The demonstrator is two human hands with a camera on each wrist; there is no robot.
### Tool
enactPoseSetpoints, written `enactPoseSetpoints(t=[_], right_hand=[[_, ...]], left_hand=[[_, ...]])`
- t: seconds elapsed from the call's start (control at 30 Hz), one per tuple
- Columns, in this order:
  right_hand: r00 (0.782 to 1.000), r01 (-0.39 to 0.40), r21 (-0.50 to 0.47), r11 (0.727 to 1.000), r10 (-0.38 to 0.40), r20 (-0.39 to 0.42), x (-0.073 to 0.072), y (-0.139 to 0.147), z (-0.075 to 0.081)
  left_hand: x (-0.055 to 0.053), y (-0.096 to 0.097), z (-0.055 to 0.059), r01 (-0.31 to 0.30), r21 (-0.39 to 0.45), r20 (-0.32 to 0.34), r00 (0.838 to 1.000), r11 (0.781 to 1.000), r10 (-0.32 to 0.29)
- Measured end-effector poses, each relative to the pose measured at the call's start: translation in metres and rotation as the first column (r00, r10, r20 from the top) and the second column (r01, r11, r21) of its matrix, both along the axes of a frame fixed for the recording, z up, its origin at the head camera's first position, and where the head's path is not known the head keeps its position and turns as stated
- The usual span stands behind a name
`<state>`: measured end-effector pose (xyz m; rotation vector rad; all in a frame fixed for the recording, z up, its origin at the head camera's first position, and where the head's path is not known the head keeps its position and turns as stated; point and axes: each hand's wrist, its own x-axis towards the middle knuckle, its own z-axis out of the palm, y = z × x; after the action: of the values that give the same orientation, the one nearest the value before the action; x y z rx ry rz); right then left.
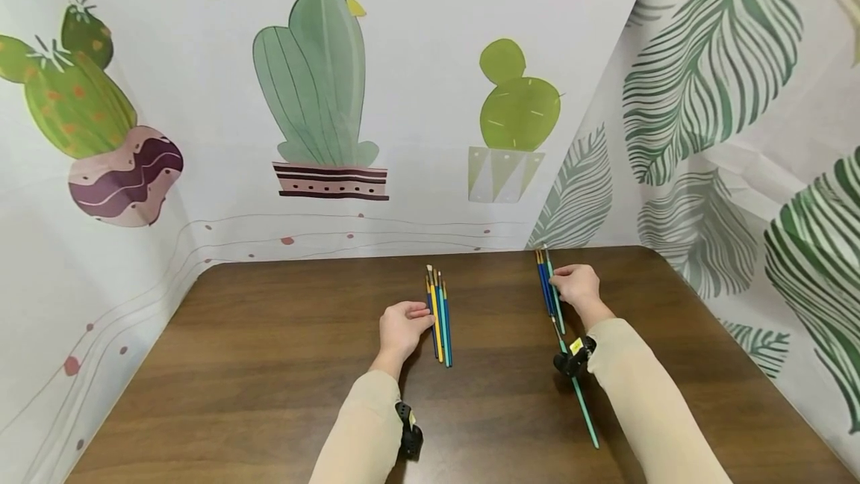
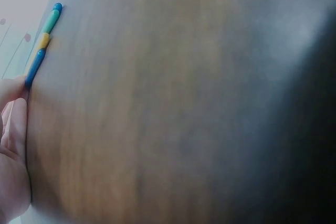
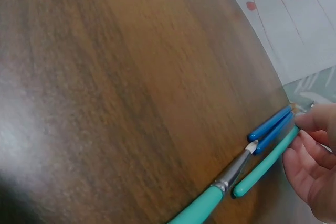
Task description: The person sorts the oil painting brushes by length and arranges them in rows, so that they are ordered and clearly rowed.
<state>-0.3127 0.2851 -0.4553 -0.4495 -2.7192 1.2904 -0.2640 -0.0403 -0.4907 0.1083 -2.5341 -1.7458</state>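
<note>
My left hand (image 1: 401, 331) is at the left side of a row of several paintbrushes lying side by side, bristles away from me. Thumb and fingertips pinch the blue paintbrush (image 2: 35, 66) on the row's near side. Beside it lie a yellow paintbrush (image 1: 437, 334) and a turquoise paintbrush (image 1: 442, 312). Farther right, my right hand (image 1: 579, 286) pinches a green paintbrush (image 3: 268, 163) between thumb and fingers. Two blue paintbrushes (image 3: 270, 124) lie just left of it. Another green paintbrush (image 1: 584, 409) slants toward me, its bristles at the ends of the blue handles.
The brown wooden table (image 1: 269, 379) ends at a wall hanging (image 1: 416, 95) printed with cacti. A leaf-patterned cloth (image 1: 712, 58) hangs on the right. Each sleeve carries a black wrist camera (image 1: 410, 432), and the right one overlaps the slanting green brush in the head view.
</note>
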Motion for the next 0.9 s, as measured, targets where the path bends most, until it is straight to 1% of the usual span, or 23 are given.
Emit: enactPoseSetpoints(t=[0.23, 0.47, 0.7, 0.83, 0.9], right_hand=[[1.0, -0.006, -0.002, 1.0, 0.006, 0.011, 0.003, 0.001, -0.002], [1.0, -0.012, -0.02, 1.0, 0.012, 0.015, 0.011, 0.001, -0.003], [1.0, -0.021, -0.065, 0.998, 0.023, 0.021, 0.028, 0.002, -0.002], [0.999, -0.043, -0.082, 0.996, 0.045, 0.021, 0.043, 0.003, -0.002], [0.998, -0.057, -0.067, 0.996, 0.059, 0.025, 0.052, 0.004, -0.001]], left_hand=[[0.0, 0.002, -0.001, 0.008, -0.001, -0.008, 1.0, 1.0, -0.008], [0.002, 0.0, 0.003, 0.011, 0.003, -0.015, 1.0, 1.0, -0.011], [0.001, 0.0, 0.002, 0.002, 0.01, -0.007, 1.0, 1.0, -0.002], [0.001, 0.001, 0.002, -0.001, 0.024, 0.003, 1.0, 1.0, 0.001], [0.001, 0.001, 0.003, 0.0, 0.032, 0.006, 1.0, 0.999, -0.001]])
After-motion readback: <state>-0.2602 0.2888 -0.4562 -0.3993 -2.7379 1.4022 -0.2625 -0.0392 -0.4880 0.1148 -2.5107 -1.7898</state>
